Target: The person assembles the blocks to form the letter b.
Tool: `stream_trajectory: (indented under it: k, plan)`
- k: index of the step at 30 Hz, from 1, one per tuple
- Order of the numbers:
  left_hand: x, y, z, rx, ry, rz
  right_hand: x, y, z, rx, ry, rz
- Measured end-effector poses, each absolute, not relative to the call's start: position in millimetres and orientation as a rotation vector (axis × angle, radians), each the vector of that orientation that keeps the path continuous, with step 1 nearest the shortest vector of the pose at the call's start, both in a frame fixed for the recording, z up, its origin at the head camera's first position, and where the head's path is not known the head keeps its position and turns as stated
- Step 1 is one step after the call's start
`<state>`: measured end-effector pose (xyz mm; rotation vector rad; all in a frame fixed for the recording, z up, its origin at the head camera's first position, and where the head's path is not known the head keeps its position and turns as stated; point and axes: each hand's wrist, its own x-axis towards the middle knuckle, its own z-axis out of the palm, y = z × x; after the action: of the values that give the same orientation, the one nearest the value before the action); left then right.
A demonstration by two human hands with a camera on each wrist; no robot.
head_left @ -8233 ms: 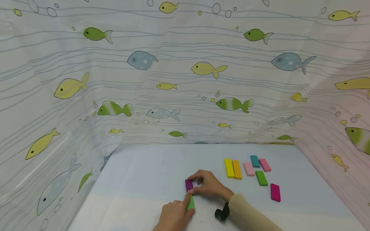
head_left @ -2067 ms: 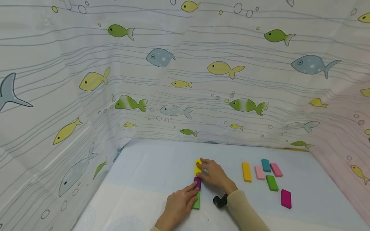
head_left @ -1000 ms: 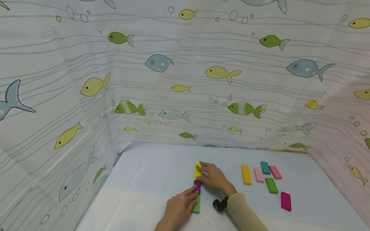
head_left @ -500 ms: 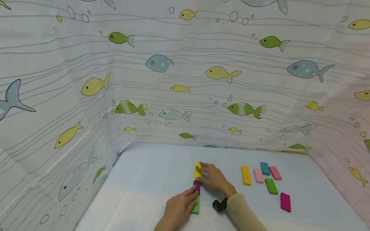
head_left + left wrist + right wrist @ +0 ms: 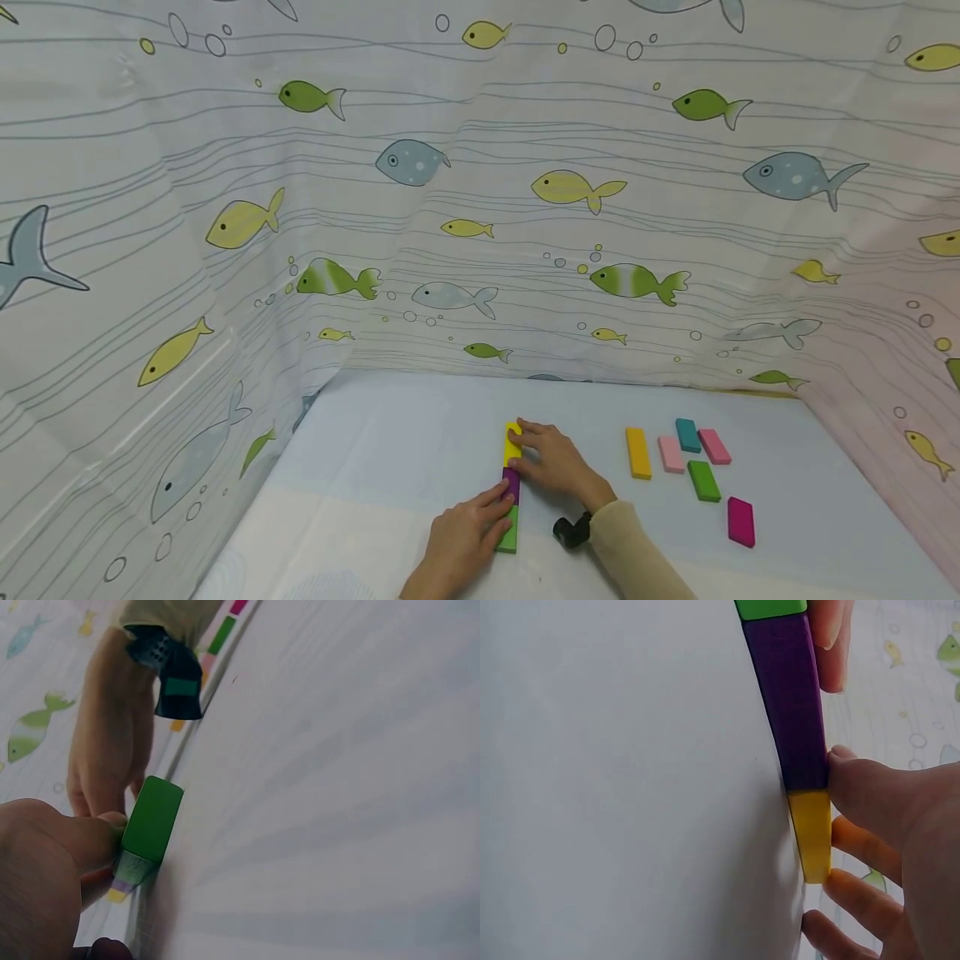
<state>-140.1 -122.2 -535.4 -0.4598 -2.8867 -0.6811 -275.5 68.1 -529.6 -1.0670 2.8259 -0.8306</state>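
From the head view we see three blocks laid end to end in a line on the bench: a yellow block farthest off, a purple block in the middle, a green block nearest. The right hand lies beside the yellow block, its fingers bent round the far end and side. The left hand rests its fingers against the left side of the purple and green blocks. Off to the right lie loose blocks, well apart from the line: orange, pale pink, teal, pink, dark green and magenta.

From the left wrist we see the left hand's thumb pressed to the green block's side.

From the right wrist we see the right hand's thumb touching the seam of purple and yellow, other fingers curled past the yellow block's end.
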Motion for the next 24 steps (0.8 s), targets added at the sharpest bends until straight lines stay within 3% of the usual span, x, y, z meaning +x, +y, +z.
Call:
stream_trajectory:
  k: [17, 24]
  plan:
    - [-139.2, -121.8, -534.0, -0.479, -2.885, -0.654, -291.7, 90.6, -517.4, -1.069, 2.683, -0.950]
    - [-138.1, -122.9, -536.4, -0.502, -2.808, -0.657, -300.5, 135.1, -498.5, -0.827, 2.695, -0.922]
